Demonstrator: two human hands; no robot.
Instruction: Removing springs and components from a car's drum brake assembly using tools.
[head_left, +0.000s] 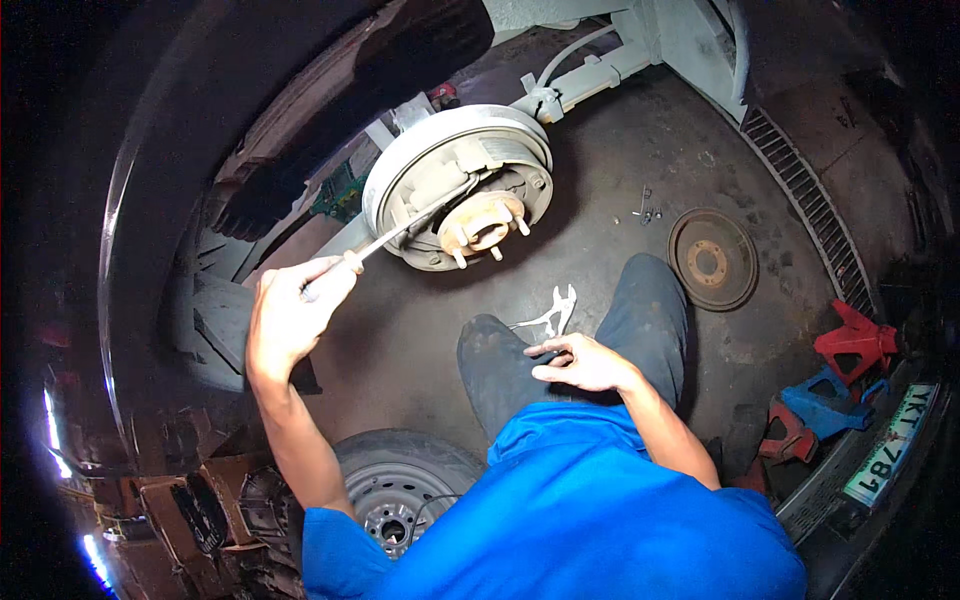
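My left hand [298, 308] is closed round the handle of a screwdriver, its long shaft [385, 238] reaching up into the brake assembly. That assembly has a round grey backing plate [400, 195], a curved brake shoe and a rusty wheel hub [482, 222] with several studs. The screwdriver's tip meets the parts left of the hub; its exact contact is hard to make out. My right hand [585, 362] hovers over my lap, fingers loosely stretched, with nothing seen in it. Just beyond it, a pair of silvery pliers [558, 308] lies on the floor between my knees.
A rusty brake drum [712, 258] lies right of my knee, with small metal parts [648, 212] near it. Red [855, 340] and blue [828, 400] jack stands are at the right. A wheel [400, 480] lies by my left arm. The dark vehicle body [150, 250] curves along the left.
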